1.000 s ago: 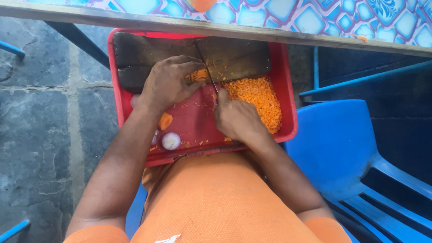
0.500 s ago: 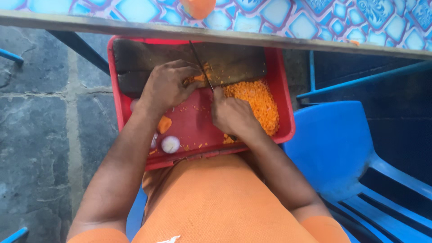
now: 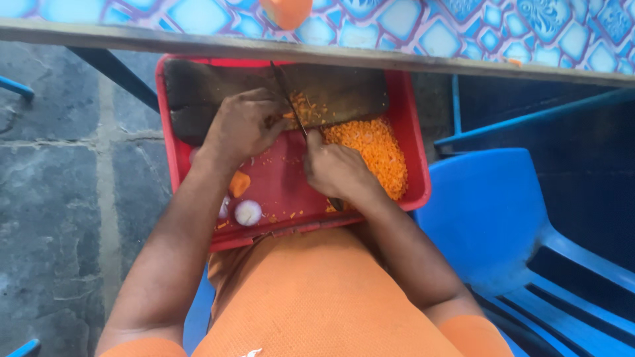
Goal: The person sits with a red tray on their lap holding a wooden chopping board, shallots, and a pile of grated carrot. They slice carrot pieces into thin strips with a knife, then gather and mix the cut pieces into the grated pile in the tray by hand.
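Note:
A red plastic tray (image 3: 417, 178) rests on my lap, with a dark wooden cutting board (image 3: 205, 89) lying in its far half. My left hand (image 3: 241, 125) presses down on a small piece of carrot (image 3: 291, 114) on the board. My right hand (image 3: 334, 168) grips a knife (image 3: 286, 89), its blade standing on the board right beside my left fingers. Chopped carrot bits (image 3: 309, 106) lie by the blade. A heap of finely chopped carrot (image 3: 374, 149) fills the tray's right side.
In the tray's near left part lie a carrot chunk (image 3: 239, 183) and a white round onion piece (image 3: 248, 212). A table edge with a blue patterned cloth (image 3: 410, 33) runs across the top. A blue plastic chair (image 3: 496, 218) stands at my right. Grey stone floor (image 3: 59, 185) lies to the left.
The knife and both hands have shifted slightly over the board as the carrot is cut. The view has tilted a little, showing more of the tablecloth.

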`<act>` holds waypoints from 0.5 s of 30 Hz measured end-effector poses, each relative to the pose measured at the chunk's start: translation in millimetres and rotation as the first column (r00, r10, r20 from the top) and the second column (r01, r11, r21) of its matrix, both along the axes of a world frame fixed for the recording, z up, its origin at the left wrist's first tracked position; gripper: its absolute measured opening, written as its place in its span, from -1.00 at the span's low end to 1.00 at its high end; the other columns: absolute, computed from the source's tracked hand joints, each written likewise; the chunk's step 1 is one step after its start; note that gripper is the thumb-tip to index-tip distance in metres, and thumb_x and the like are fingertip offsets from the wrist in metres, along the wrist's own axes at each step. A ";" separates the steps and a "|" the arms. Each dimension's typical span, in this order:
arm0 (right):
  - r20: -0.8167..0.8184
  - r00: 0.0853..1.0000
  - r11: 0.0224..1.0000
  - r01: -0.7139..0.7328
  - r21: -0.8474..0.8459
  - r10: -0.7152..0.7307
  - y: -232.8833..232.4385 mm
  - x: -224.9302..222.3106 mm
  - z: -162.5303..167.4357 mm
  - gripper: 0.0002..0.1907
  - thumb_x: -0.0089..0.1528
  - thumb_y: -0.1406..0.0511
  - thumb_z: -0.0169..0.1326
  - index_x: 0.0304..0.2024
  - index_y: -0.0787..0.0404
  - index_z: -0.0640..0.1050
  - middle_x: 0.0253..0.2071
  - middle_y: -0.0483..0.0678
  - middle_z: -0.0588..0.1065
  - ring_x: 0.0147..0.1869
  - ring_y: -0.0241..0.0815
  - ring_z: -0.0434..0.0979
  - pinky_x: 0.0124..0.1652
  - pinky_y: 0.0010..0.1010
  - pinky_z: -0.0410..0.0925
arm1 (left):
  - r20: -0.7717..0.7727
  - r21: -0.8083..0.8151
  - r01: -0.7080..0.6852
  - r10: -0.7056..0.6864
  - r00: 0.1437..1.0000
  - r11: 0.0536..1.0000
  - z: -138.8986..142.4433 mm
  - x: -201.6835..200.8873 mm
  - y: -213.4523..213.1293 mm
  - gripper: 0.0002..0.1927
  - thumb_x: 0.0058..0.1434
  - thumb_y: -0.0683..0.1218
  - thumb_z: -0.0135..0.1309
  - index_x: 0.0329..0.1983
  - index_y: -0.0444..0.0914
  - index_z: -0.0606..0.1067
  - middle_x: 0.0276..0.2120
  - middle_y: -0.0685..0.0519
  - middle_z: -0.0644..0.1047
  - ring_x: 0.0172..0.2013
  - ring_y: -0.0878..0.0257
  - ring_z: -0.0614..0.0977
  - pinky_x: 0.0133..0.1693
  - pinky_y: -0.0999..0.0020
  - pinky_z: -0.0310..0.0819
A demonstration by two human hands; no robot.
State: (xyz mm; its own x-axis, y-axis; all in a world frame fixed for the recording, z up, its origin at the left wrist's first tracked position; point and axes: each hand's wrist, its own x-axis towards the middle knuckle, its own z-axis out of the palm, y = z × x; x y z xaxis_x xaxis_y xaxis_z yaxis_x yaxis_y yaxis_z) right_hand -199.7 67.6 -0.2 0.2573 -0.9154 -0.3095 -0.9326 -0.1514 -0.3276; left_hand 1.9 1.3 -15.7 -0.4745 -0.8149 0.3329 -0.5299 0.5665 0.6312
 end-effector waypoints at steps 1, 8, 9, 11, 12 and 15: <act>-0.004 1.000 1.000 -0.025 0.000 0.025 -4.4 -2.6 2.0 -0.66 0.27 0.27 -0.10 -0.03 0.42 0.30 -0.44 0.41 0.53 -0.28 0.45 0.58 -0.17 0.27 0.38 | -0.023 -0.003 -0.002 0.002 1.000 1.000 0.2 0.6 -0.6 -0.82 0.16 -0.12 0.27 -0.18 -0.26 0.67 -0.29 -0.04 0.63 -0.28 0.04 0.68 -0.18 0.16 0.58; 0.012 1.000 0.993 0.007 0.118 -0.008 3.4 -8.4 19.0 -0.64 0.32 0.19 -0.08 -0.05 0.39 0.31 -0.40 0.42 0.53 -0.21 0.48 0.56 -0.14 0.29 0.36 | -0.090 -0.049 0.011 -0.016 0.996 0.999 -2.6 1.0 0.1 -0.80 0.14 -0.10 0.28 -0.18 -0.25 0.67 -0.22 -0.03 0.65 -0.22 0.02 0.69 -0.14 0.16 0.58; 0.029 0.999 0.993 0.025 0.119 -0.028 4.8 -4.2 17.3 -0.64 0.33 0.18 -0.08 -0.05 0.39 0.32 -0.39 0.43 0.53 -0.20 0.47 0.56 -0.14 0.28 0.37 | -0.086 -0.002 0.000 -0.001 0.996 1.000 -3.0 0.7 0.1 -0.78 0.14 -0.09 0.29 -0.17 -0.25 0.67 -0.23 -0.04 0.65 -0.24 0.02 0.68 -0.16 0.16 0.58; 0.024 1.000 0.999 0.018 0.048 -0.019 0.7 5.3 11.9 -0.61 0.31 0.19 -0.07 0.00 0.41 0.30 -0.40 0.43 0.53 -0.22 0.47 0.56 -0.15 0.27 0.38 | -0.074 -0.031 -0.008 0.006 0.997 0.999 -3.3 0.3 -0.2 -0.78 0.16 -0.09 0.28 -0.15 -0.25 0.67 -0.22 -0.04 0.64 -0.21 0.01 0.68 -0.15 0.15 0.58; 0.023 1.000 1.000 0.014 0.013 -0.015 -0.7 7.4 10.3 -0.59 0.30 0.20 -0.07 0.02 0.43 0.29 -0.40 0.43 0.53 -0.23 0.47 0.56 -0.15 0.27 0.38 | -0.067 -0.045 -0.013 0.010 0.998 0.999 -3.1 0.4 0.0 -0.78 0.17 -0.09 0.28 -0.14 -0.25 0.67 -0.22 -0.05 0.64 -0.20 0.00 0.68 -0.14 0.15 0.58; 0.043 0.999 0.998 0.000 0.061 -0.003 -4.9 0.0 12.4 -0.64 0.33 0.20 -0.09 -0.02 0.40 0.31 -0.38 0.42 0.54 -0.22 0.46 0.57 -0.14 0.27 0.38 | -0.006 0.017 -0.024 0.024 1.000 1.000 -1.5 -0.7 -0.6 -0.76 0.14 -0.08 0.28 -0.15 -0.25 0.67 -0.26 -0.05 0.64 -0.26 0.01 0.68 -0.18 0.13 0.57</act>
